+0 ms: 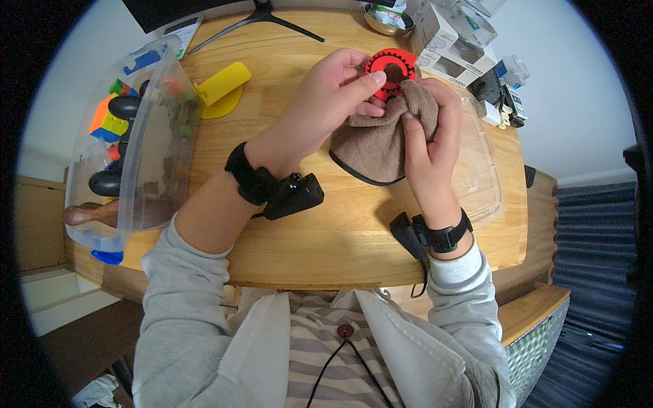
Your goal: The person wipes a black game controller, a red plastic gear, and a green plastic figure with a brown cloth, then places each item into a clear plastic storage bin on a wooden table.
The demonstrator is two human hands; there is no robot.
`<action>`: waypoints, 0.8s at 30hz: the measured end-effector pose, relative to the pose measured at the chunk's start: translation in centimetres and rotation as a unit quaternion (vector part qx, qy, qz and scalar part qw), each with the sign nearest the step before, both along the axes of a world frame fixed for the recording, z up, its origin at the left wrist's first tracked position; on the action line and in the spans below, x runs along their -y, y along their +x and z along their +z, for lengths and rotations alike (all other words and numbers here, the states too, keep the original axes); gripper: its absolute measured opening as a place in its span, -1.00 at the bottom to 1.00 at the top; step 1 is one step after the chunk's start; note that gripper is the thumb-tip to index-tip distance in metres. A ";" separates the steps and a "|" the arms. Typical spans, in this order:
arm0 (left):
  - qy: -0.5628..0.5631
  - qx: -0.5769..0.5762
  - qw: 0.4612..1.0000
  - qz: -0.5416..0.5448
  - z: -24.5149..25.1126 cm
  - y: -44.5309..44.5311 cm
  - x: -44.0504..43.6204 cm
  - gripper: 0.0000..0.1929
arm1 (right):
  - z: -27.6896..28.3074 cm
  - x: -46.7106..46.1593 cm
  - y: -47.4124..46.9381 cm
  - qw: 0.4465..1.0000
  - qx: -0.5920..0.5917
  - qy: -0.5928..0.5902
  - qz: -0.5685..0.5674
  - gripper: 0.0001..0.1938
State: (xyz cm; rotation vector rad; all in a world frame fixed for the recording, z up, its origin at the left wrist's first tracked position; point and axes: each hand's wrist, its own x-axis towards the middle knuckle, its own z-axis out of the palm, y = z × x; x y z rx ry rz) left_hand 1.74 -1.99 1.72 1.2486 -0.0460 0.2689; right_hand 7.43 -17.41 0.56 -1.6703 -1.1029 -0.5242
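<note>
Between thumb and fingers my left hand [352, 84] grips a red plastic ring-shaped part [378, 65] with black teeth around its opening. My right hand [433, 127] holds a brown cloth [375, 145] with a dark edging, bunched at the top and pressed against the lower right of the red part. The rest of the cloth hangs loosely below both hands, over the wooden table [306, 239]. Each wrist wears a black strap with a small black device. What the right fingers do behind the cloth is hidden.
At left stands a clear plastic bin [130, 168] of toys. A yellow plastic piece [224, 84] lies beside it. A clear lid [477, 168] rests at right. Behind are a monitor stand [262, 15], a metal bowl [380, 25] and white boxes [449, 46] with tape on top.
</note>
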 end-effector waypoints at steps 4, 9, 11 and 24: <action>0.009 -0.002 1.000 -0.004 0.1 0.0 0.1 -0.71 | -0.1 -0.3 -0.5 0.989 -0.117 0.089 -0.002 -0.64; 0.051 0.000 0.999 0.009 0.3 -0.2 0.3 -0.66 | 0.1 -0.1 0.1 0.996 -0.012 0.079 -0.028 -0.65; 0.062 0.016 0.998 0.012 0.3 -0.2 0.3 -0.63 | 0.2 0.1 0.2 0.999 0.002 0.042 -0.012 -0.68; 0.081 0.029 0.996 0.022 -0.1 0.0 0.5 -0.61 | 0.4 0.4 -0.1 0.998 -0.040 0.034 -0.026 -0.69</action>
